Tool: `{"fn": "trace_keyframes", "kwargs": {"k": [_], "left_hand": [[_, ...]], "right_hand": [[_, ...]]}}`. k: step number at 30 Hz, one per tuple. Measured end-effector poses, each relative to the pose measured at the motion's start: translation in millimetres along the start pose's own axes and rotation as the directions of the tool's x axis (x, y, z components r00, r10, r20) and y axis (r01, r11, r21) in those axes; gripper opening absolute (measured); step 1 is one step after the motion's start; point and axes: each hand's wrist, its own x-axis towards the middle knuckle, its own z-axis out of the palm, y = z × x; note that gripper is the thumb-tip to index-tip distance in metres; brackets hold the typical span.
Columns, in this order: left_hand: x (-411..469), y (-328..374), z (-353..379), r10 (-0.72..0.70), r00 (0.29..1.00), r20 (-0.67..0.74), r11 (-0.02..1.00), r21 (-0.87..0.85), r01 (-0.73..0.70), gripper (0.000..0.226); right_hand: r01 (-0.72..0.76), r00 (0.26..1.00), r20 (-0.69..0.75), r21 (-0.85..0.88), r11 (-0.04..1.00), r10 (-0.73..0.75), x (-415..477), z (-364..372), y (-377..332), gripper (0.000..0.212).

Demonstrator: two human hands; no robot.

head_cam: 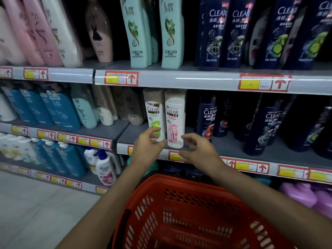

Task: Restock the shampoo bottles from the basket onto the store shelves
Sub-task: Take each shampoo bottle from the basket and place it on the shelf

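The white plastic shampoo bottle with a pink "CLEAR" label (174, 119) stands upright at the front edge of the grey metal middle shelf (224, 146), at 12 o'clock from the red perforated plastic basket (179, 184). Just beside it, at its 9 o'clock, is a matching white bottle with a green label (154, 114).

The left hand (147, 150) is at the pink-labelled bottle's 8 o'clock, its fingers (150, 131) spread and loosely curved in front of the green-labelled bottle, closed round nothing. The right hand (199, 151) is at the bottle's 4 o'clock. Its fingers (190, 138) reach toward the bottle's base but are blurred, so I cannot tell whether they touch or hold it.

At 3 o'clock stand dark blue "CLEAR" bottles (206, 117). On the shelf above, at 12 o'clock, are mint-green bottles (137, 33). Red and yellow price tags (250, 167) line the shelf edges.
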Motion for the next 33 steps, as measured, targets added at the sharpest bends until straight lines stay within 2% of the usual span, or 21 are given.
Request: {"fn": "trace_keyframes", "kwargs": {"k": [7,10,13,17,21,24,29,33], "left_hand": [[1,20,38,0.012,0.996,-0.094,0.994,0.11,-0.001,0.071],[9,26,55,-0.005,0.988,-0.154,0.99,0.138,0.026,0.074],[18,27,68,-0.029,0.978,-0.204,0.983,0.173,0.065,0.065],[25,35,78,-0.058,0.957,-0.284,0.975,0.19,0.115,0.054],[24,41,76,-0.075,0.954,-0.291,0.985,0.131,0.117,0.049],[14,37,67,-0.078,0.959,-0.271,0.996,0.007,0.084,0.05],[-15,18,40,-0.137,0.952,-0.274,0.972,-0.224,0.075,0.063],[-39,7,16,-0.164,0.952,-0.259,0.951,-0.297,0.083,0.042]], "right_hand": [[-0.049,0.998,-0.033,-0.022,0.999,0.049,-13,-26,36,0.048],[-0.074,0.997,-0.024,0.073,0.995,0.076,-5,-20,31,0.053],[-0.113,0.994,-0.002,0.104,0.988,0.113,2,-16,24,0.063],[-0.126,0.992,0.003,0.095,0.988,0.126,7,-20,24,0.06],[-0.112,0.993,-0.037,0.038,0.993,0.114,10,-18,27,0.056],[-0.096,0.994,-0.058,-0.007,0.995,0.095,11,-15,30,0.058],[0.053,0.991,-0.116,-0.083,0.995,-0.062,9,-9,24,0.048],[0.115,0.977,-0.166,-0.128,0.985,-0.136,25,6,15,0.045]]}}
